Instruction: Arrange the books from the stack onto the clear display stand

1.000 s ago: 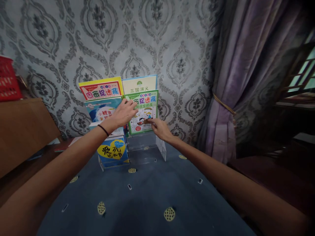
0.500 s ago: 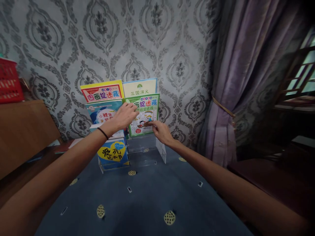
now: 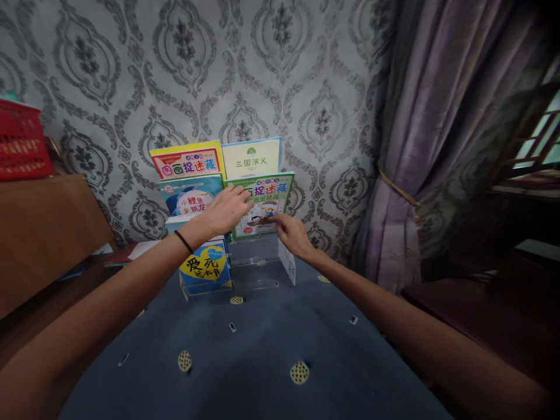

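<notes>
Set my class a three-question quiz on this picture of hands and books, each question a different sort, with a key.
1. True or false: a black band circles the wrist of the left hand.

2. Which book shows directly above and behind the green-bordered book?
A) the blue book with the yellow heart
B) the cream book
C) the teal book

3. Fill the gap: the fingers of the right hand are at the green-bordered book's lower ____ side, as the person sees it.

Key: 1. True. 2. B. 3. right.
</notes>
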{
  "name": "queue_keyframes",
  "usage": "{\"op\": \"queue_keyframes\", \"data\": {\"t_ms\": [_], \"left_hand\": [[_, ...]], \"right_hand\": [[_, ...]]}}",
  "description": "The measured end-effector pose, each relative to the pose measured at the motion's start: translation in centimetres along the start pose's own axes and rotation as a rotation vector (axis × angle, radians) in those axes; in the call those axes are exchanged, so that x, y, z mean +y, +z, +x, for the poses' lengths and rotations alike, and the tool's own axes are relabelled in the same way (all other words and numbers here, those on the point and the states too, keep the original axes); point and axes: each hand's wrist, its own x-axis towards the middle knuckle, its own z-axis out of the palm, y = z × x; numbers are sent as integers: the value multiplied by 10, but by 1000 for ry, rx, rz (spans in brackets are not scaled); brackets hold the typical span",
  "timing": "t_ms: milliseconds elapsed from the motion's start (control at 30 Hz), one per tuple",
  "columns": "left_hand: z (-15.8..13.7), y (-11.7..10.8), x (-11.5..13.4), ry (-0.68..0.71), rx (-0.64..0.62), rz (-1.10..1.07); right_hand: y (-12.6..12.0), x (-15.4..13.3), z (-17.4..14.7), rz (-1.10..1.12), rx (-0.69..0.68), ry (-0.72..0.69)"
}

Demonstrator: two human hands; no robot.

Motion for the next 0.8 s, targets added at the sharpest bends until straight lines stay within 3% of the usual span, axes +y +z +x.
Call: {"op": "queue_keyframes", "data": {"t_ms": [333,467,633,733,800], "left_hand": [[-15,-9,15,-16,-20,-58],[-41,-6,37,6,10,-124],[-134,12,88,12,-13,-258],[-207,34,103,-125,-132,-341],[-248,53,95,-321,-241,-401]], "right_hand": [[-4,-3,-16,7,-3,16],[0,-18,-36,49,-42,-2],[18,-47,-100,209,-209,-6],[32,-63,-146,298,-337,10],[41,-75,-168,344,-421,37]]}}
